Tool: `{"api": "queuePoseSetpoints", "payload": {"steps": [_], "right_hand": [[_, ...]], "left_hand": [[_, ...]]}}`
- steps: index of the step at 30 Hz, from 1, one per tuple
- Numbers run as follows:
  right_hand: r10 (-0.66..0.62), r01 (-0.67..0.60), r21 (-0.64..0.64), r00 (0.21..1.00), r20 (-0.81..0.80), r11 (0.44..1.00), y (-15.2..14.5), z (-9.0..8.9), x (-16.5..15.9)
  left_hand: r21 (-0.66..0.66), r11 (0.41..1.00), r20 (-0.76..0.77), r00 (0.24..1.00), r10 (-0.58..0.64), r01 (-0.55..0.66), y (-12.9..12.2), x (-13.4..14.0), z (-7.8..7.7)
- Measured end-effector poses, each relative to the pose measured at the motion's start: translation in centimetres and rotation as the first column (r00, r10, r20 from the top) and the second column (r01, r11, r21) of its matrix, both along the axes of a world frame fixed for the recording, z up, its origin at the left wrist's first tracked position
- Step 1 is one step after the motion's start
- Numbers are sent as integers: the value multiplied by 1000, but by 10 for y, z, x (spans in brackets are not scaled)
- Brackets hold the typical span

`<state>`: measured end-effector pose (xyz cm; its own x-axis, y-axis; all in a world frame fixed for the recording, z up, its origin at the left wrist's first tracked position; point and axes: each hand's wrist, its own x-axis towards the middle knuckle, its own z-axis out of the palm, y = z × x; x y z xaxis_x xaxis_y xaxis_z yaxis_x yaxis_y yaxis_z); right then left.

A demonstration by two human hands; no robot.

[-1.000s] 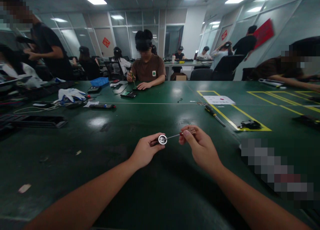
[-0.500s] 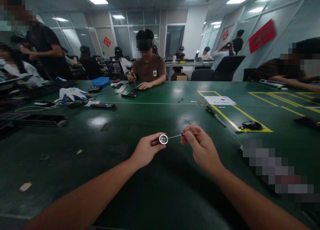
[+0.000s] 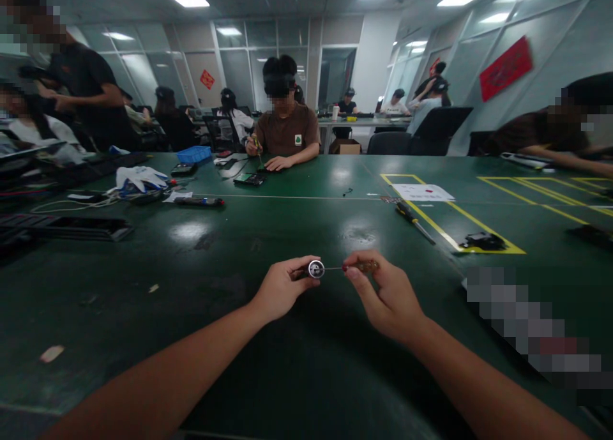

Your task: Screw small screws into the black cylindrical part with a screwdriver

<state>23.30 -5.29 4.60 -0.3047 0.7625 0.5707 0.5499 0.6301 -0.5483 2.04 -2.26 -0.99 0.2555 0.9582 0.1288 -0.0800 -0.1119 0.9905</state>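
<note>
Between the fingers and thumb of my left hand (image 3: 282,288) is a small round part (image 3: 316,269) with a bright ring-shaped rim and a dark inside; its open end faces me. My right hand (image 3: 385,293) is closed on the handle of a thin screwdriver (image 3: 362,267). The screwdriver's slim shaft points left, and its tip reaches the right side of the rim. Whether the tip sits inside the part or only touches it, I cannot tell. Both hands are above the green table (image 3: 230,357).
A second screwdriver (image 3: 414,220) lies ahead on the right, near a black part (image 3: 483,241) inside yellow tape. White-and-blue gloves (image 3: 141,179), a pen-like tool (image 3: 198,202) and a blue basket (image 3: 194,154) lie left. Across the table a person (image 3: 287,127) works on a small device.
The screwdriver in my right hand has shifted slightly left and down, and its shaft now lies more level. My left hand keeps its hold on the round part.
</note>
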Motion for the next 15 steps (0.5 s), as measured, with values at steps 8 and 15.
{"api": "queuePoseSetpoints", "payload": {"steps": [8, 15], "right_hand": [[-9, -110, -313, 935, -355, 943, 11, -6, -3], [-144, -251, -486, 756, -638, 837, 29, -16, -2]], "left_hand": [[32, 999, 2, 1000, 3, -3, 4, -3, -9], [25, 1000, -35, 999, 13, -13, 1, -1, -3]]}}
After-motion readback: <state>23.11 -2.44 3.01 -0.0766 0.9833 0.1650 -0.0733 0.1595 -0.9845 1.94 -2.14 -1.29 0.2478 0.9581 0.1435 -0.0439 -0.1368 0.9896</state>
